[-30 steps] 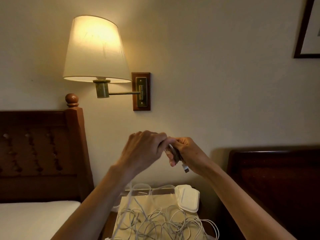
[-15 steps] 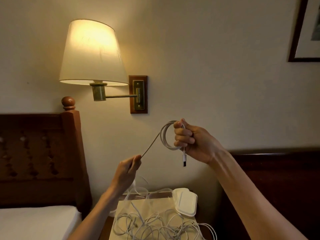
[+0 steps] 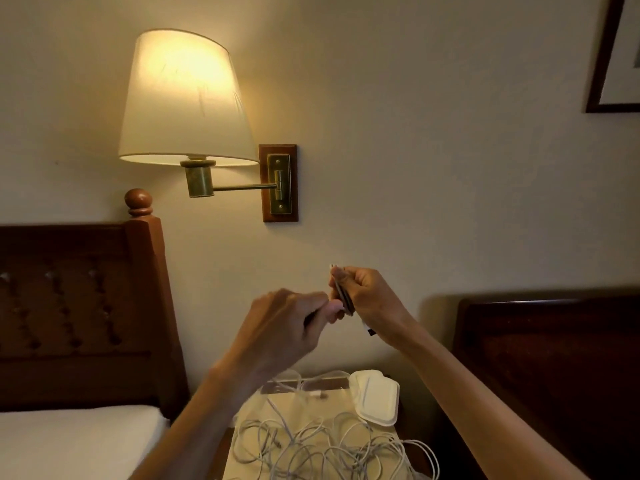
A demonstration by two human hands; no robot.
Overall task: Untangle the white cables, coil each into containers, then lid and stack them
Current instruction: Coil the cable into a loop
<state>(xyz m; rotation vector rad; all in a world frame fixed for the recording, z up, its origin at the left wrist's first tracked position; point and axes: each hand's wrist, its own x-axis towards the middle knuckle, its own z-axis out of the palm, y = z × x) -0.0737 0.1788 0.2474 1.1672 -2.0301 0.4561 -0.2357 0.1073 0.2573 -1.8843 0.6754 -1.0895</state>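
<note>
Both hands, left [image 3: 287,327] and right [image 3: 372,296], grip one coiled cable [image 3: 343,296] above tangled cables [image 3: 329,445].

Above the tangled cables [image 3: 322,448] both hands meet — right hand [image 3: 372,299] grips a coiled cable [image 3: 343,292], left hand [image 3: 287,327] pinching its strand.

Two hands [image 3: 332,306], one white lid [image 3: 375,396], one lamp [image 3: 183,98], perhaps several tangled cables [image 3: 322,448].

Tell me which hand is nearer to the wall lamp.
Left. The left hand is below the lamp, slightly to its right. The right hand, gripping the coiled cable, is further right, beyond the lamp's wall mount.
</note>
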